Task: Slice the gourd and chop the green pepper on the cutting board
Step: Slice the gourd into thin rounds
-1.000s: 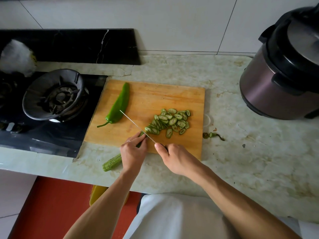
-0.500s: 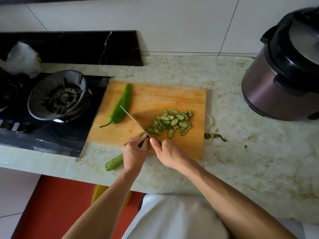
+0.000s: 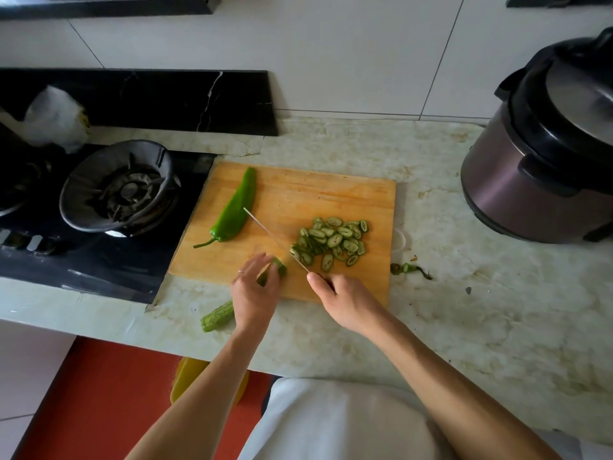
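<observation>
My left hand (image 3: 253,293) grips the gourd (image 3: 219,315) at the cutting board's (image 3: 298,190) near edge; my right hand (image 3: 345,298) holds the knife (image 3: 275,239). Slices (image 3: 331,242) are piled on the board's right side. The pepper (image 3: 234,209) lies whole, uncut, on its left.

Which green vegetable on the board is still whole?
The pepper, lying at the board's left side with its stem on. The gourd is partly cut: its slices are piled at the right.
</observation>
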